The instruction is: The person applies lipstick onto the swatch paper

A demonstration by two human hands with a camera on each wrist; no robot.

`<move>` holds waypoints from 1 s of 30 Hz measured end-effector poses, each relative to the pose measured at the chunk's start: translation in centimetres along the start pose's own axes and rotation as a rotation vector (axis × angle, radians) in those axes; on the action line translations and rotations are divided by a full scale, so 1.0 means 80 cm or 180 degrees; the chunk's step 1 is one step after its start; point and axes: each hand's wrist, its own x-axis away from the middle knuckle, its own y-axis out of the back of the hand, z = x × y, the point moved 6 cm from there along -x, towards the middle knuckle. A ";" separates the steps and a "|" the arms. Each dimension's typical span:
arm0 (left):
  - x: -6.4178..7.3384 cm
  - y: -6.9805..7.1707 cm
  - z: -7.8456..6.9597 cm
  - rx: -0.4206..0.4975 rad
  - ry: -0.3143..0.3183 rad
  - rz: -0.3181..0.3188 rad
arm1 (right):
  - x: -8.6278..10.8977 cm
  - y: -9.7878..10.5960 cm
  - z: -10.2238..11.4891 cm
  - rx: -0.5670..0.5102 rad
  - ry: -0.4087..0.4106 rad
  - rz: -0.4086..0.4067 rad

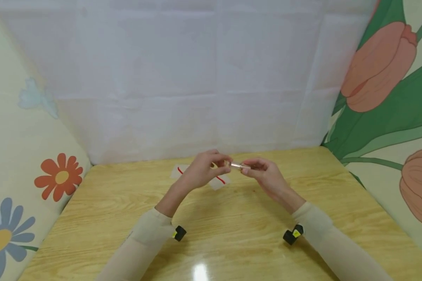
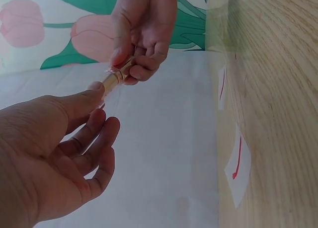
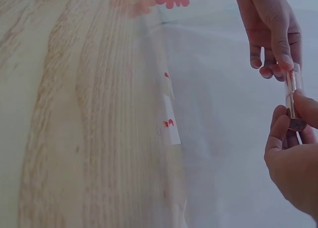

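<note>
Between the two hands, raised over the table, is a slim gold lipstick tube (image 1: 236, 166) with a clear outer casing. My left hand (image 1: 202, 169) pinches one end of it between thumb and fingers. The other end is gripped by my right hand (image 1: 267, 175), its thumb along the side. In the right wrist view the lipstick tube (image 3: 293, 91) shows a dark, round end near the right fingers. The left wrist view has the tube (image 2: 113, 80) slanting from one hand to the other, partly covered by the fingertips.
White paper (image 1: 216, 185) with red strokes lies on the wooden table (image 1: 225, 238), partly behind the left hand. A white cloth (image 1: 211, 78) hangs at the back. Flower-patterned walls (image 1: 401, 128) stand on both sides. Each sleeve carries a small black wrist device (image 1: 179, 233).
</note>
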 end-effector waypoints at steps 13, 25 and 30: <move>-0.002 -0.001 0.002 0.0062 -0.0031 -0.0094 | 0.001 0.002 0.013 0.0103 0.0015 -0.0074; -0.003 0.008 0.005 0.0122 0.0204 -0.0140 | 0.002 0.011 0.022 0.0081 0.0293 -0.0216; -0.002 0.015 0.013 0.0008 0.0259 -0.0164 | 0.002 0.028 0.030 0.0241 0.0429 -0.0397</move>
